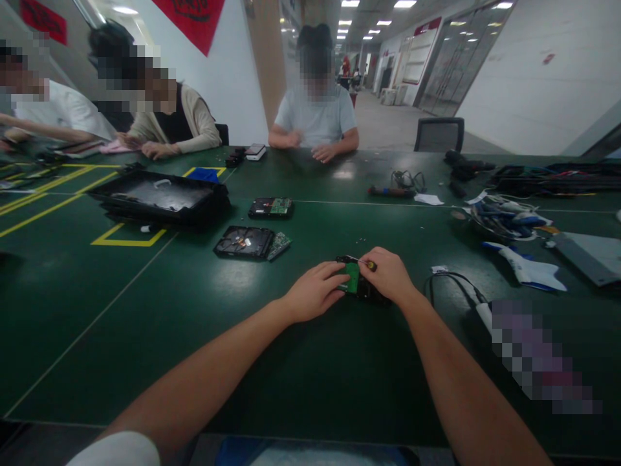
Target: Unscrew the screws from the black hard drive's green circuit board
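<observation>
Now, on the green desk (pixel 145 304), a black tray (pixel 160 197) and two drives (pixel 244 242) lie at left. Near the middle, the left hand (pixel 315 291) grips a drive (pixel 356 285) with green board. The right hand (pixel 388 275) is closed around a screwdriver (pixel 361 261), its tip on the drive.

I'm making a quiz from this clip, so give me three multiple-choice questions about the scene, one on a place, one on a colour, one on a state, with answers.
1. Where does the big black tray lie?
A. left of the hands, far side
B. right of the hands
C. on a chair

2. What colour is the board on the drive between the hands?
A. red
B. green
C. white

3. What is the right hand doing?
A. resting flat
B. holding a thin screwdriver
C. lifting a cable

Answers: 1 A, it sits left on the table. 2 B, green shows beside the left hand. 3 B, fingers pinch the tool over the drive.
</observation>
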{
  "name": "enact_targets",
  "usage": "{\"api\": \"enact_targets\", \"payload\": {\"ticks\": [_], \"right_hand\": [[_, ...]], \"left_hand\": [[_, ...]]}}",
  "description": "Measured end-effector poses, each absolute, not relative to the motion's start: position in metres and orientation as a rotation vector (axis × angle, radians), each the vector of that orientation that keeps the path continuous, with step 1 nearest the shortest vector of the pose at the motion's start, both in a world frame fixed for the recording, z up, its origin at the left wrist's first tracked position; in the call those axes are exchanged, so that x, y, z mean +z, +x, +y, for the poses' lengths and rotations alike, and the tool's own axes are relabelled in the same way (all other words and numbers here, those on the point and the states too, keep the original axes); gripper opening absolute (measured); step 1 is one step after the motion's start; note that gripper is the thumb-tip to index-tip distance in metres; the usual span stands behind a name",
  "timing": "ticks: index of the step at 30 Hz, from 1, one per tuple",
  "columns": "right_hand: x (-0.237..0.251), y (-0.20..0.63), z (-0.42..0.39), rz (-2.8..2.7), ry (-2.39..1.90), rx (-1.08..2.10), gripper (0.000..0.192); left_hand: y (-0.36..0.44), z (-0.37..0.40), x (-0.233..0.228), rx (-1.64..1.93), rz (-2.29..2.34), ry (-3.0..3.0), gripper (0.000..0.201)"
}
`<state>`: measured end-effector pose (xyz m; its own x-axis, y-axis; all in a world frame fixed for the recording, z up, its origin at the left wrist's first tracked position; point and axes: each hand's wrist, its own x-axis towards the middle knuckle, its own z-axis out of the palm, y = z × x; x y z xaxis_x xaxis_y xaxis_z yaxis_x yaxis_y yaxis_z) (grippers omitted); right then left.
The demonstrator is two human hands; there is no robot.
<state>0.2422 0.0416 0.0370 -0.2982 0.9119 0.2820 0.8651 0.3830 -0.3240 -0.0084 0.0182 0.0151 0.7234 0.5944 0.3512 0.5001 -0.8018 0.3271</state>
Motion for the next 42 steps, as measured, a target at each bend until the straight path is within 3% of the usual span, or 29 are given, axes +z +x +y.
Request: {"api": "enact_targets", "payload": {"ticks": [12, 30, 42], "right_hand": [[0.039, 0.238, 0.039, -2.287, -1.58, 0.083, 0.02], [0.04, 0.249, 0.043, -2.318, -1.49, 0.225, 0.02], [0.039, 0.251, 0.04, -2.116, -1.509, 0.182, 0.015]], "left_hand": [[-0.008, 0.02, 0.014, 0.686, 0.863, 2.706, 0.043], [-0.009, 0.018, 0.017, 0.674, 0.87, 2.699, 0.043], [-0.01, 0.019, 0.016, 0.673, 0.866, 2.702, 0.043]]}}
